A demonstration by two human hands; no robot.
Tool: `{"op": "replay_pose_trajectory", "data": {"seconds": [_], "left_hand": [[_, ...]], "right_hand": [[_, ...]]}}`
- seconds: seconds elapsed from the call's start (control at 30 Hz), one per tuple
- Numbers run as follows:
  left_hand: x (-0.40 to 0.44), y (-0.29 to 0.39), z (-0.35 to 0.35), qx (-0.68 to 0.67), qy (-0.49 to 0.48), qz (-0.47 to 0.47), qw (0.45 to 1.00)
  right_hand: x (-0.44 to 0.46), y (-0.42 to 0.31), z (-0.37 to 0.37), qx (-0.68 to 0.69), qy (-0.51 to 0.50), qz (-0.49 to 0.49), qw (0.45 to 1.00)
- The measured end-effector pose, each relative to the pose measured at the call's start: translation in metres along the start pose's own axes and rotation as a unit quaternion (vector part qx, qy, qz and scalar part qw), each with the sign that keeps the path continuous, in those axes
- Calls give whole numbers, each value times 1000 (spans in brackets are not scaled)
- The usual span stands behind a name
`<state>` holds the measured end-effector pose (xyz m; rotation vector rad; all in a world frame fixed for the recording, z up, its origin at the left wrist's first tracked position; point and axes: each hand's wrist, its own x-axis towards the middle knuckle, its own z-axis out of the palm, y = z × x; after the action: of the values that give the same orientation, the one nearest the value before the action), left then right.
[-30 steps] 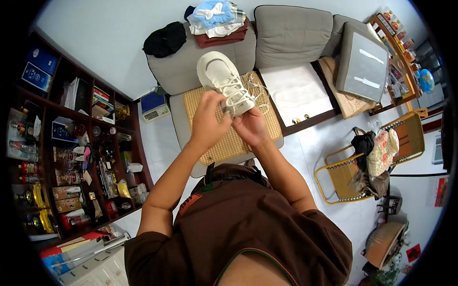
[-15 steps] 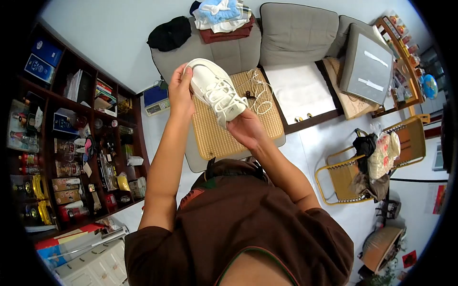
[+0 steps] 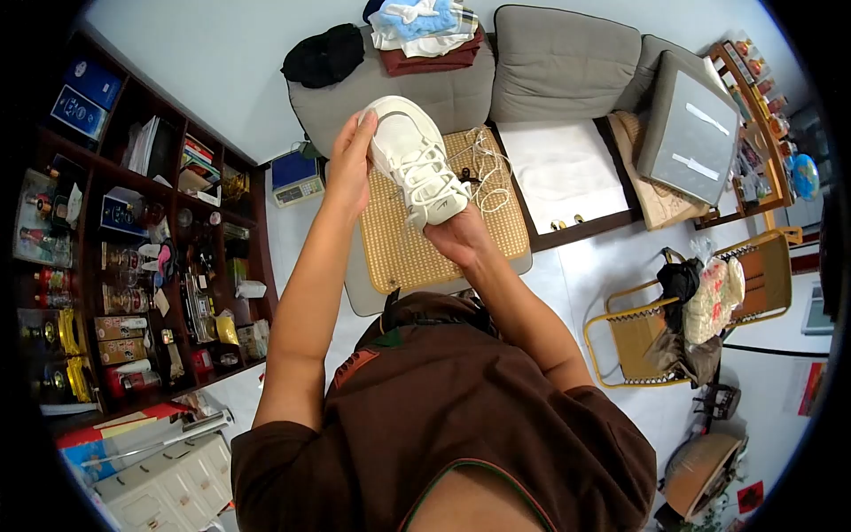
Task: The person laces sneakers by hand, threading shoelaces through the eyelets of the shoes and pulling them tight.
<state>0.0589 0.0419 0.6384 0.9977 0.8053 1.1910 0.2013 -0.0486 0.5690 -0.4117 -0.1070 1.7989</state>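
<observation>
White shoe [image 3: 409,151], one: held above woven mat [image 3: 386,257]; eleven-o'clock end gripped by left hand [image 3: 351,168], five-o'clock end held in right hand [image 3: 461,238], fingers partly hidden. Loose white cord [image 3: 486,177]: three o'clock.

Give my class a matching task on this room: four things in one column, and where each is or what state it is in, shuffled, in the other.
Column 1
1. Shoe
2. Scale
3. Clothes
4. Chair

Column 2
A. Piled on the sofa
B. Bearing bags
C. Between the left hand and right hand
D. Beside the sofa, with a blue top

Pairs: 1-C, 2-D, 3-A, 4-B
</observation>
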Motion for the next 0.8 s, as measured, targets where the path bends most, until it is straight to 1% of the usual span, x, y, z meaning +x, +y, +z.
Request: {"op": "replay_pose_trajectory", "data": {"seconds": [0.03, 0.13, 0.23, 0.33, 0.43, 0.47, 0.53, 0.57, 0.63, 0.67, 0.77, 0.8], "left_hand": [[1, -1, -1, 1, -10, 3, 1000], [4, -8, 0, 8, 4, 7, 1000], [13, -17, 0, 8, 20, 4, 1000], [24, -35, -7, -3, 57, -31, 998], [26, -46, -6, -51, 104, -33, 993], [24, -49, -6, -48, 115, -34, 992], [22, -49, -5, -41, 140, -33, 989], [20, -50, -3, -29, 136, -32, 990], [14, -53, 2, -1, 128, -32, 991], [16, -61, -6, 54, 111, -48, 991], [12, -69, -9, 109, 126, -26, 986], [10, -73, -11, 98, 141, -24, 985]], "right_hand": [[1, 0, 0, -4, -1, -12, 1000], [-1, -9, -1, 13, -41, 2, 999], [-6, -13, -2, 44, -43, 24, 998], [-4, -20, -17, 29, -79, 48, 995], [-10, -27, -19, -19, -92, 25, 995], [-15, -29, -18, 21, -116, 30, 993], [-21, -33, -15, 39, -88, 37, 995], [-22, -34, -17, 50, -74, 44, 995], [-18, -35, -28, 25, -36, 63, 997], [-15, -34, -35, 8, -24, 69, 997], [-13, -33, -49, -34, -3, 102, 994], [-14, -30, -51, -44, 8, 112, 993]]}}
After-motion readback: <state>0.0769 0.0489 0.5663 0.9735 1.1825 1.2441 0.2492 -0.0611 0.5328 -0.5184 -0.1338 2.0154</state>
